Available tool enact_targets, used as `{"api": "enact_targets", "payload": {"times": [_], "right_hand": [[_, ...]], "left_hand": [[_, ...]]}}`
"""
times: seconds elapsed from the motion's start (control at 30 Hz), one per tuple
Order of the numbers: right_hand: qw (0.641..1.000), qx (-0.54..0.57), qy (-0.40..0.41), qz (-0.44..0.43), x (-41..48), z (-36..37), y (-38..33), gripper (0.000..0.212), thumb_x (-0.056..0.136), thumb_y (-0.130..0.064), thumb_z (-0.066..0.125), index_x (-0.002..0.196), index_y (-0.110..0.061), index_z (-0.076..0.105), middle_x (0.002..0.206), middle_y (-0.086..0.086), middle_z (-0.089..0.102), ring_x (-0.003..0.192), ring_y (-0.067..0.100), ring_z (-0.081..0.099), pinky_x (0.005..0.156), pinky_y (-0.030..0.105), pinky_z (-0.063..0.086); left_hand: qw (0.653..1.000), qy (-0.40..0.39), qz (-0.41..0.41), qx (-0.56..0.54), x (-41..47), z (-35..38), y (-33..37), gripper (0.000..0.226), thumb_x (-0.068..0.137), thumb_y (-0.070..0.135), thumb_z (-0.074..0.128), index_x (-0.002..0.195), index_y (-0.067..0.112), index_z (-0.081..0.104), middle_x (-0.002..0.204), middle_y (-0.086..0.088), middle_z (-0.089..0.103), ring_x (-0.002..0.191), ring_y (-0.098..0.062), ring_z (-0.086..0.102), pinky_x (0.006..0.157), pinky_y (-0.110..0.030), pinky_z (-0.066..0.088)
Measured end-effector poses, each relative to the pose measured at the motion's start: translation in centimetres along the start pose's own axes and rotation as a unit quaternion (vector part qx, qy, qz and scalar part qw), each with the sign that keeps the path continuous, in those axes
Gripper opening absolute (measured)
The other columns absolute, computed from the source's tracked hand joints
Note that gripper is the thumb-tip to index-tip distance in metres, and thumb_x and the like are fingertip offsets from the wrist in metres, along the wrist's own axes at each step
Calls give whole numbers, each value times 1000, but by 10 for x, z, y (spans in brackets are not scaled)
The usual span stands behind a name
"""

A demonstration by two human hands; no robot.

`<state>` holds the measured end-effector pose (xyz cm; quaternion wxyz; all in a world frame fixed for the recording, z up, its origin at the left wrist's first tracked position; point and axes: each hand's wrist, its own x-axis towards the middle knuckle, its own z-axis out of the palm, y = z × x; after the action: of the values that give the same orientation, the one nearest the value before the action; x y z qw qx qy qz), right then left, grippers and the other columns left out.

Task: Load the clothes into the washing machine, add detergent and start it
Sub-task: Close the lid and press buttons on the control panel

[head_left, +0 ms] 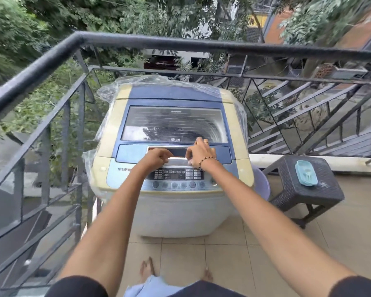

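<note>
**Item: washing machine (171,211), top-loading. Count: one.**

Location: stood on the tiled balcony floor, close against the railing (159,42). Clear plastic film (107,93) is seen wrapped around its back and sides.

Lid (174,123): one, shown lowered. It is a rigid panel with a windowed centre, judged light enough for a two-handed lift and hinged at the far edge. A dark shape is seen through the window; whether it is laundry or a reflection cannot be told.

Hold point: the lid handle (178,161), a pale strip at the near edge of the lid, just beyond the control panel (176,175). It is judged hard and smooth, so a hooked grip under the lip is advised, with the pull made upward and away.

Hands: two. The left hand (157,158) is curled over the handle strip, fingers bent around it. The right hand (199,154) is set beside it on the same strip, thumb and lower fingers closed on it, the upper fingers raised. One bracelet and one ring are worn on the right side.

Controls: one panel; six round buttons are counted along its front row.

Other stock: one dark stool (287,189) to the right; one blue soap dish (306,173) on it; one pale basin (262,185), partly hidden behind the machine.

Detergent: none identified. Loose clothes: none identified outside the drum.
</note>
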<state>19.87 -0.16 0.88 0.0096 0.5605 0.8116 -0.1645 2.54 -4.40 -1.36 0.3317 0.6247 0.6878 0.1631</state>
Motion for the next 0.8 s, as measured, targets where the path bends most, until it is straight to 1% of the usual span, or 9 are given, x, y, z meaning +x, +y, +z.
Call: {"api": "enact_targets", "payload": {"times": [0.1, 0.2, 0.33, 0.47, 0.6, 0.67, 0.8], "right_hand": [[1000, 1, 8, -11, -2, 0, 1, 9, 77, -24, 74, 84, -28, 69, 119, 3, 40, 115, 25, 39, 90, 43, 42], [999, 9, 29, -25, -9, 2, 6, 9, 79, -25, 71, 87, -29, 68, 117, 2, 40, 111, 24, 41, 86, 39, 41], [997, 38, 69, -28, -25, 8, 19, 12, 86, -19, 63, 94, -27, 69, 118, 2, 43, 111, 22, 45, 87, 40, 48], [985, 93, 146, 21, -46, 9, 52, 24, 90, -6, 55, 103, -21, 68, 116, 4, 47, 104, 23, 51, 89, 37, 48], [973, 98, 201, 63, -69, 11, 77, 30, 89, 1, 51, 101, -19, 70, 105, 5, 53, 100, 22, 54, 92, 37, 47], [968, 94, 221, 68, -78, 15, 80, 32, 87, 4, 50, 99, -16, 72, 100, 6, 56, 97, 23, 56, 92, 37, 47], [960, 91, 254, 73, -92, 30, 85, 34, 82, 9, 51, 92, -13, 74, 94, 8, 59, 91, 25, 58, 87, 31, 45]], "left_hand": [[1000, -8, 19, -2, 1, 0, -6, 30, 93, -1, 52, 119, 7, 65, 119, -12, 67, 111, -25, 60, 88, -25, 42], [999, -16, 37, 5, 4, 0, -11, 28, 94, 3, 53, 118, 10, 66, 118, -10, 68, 110, -25, 60, 91, -30, 45], [998, -17, 61, 16, 9, 1, -19, 27, 95, 7, 53, 118, 12, 67, 118, -9, 68, 108, -23, 61, 85, -25, 43], [996, -21, 87, 29, 12, -2, -26, 27, 95, 14, 55, 119, 16, 68, 118, -5, 69, 110, -22, 61, 94, -32, 47], [988, -19, 128, 84, 17, -9, -36, 24, 93, 30, 60, 115, 26, 69, 110, 2, 73, 102, -19, 64, 87, -30, 49], [979, -3, 171, 110, 17, -10, -43, 24, 92, 35, 60, 113, 26, 69, 108, 3, 73, 101, -20, 65, 83, -31, 49], [945, 85, 277, 152, 15, -8, -60, 30, 92, 41, 59, 102, 17, 73, 98, -1, 73, 94, -23, 63, 80, -36, 51]]}}
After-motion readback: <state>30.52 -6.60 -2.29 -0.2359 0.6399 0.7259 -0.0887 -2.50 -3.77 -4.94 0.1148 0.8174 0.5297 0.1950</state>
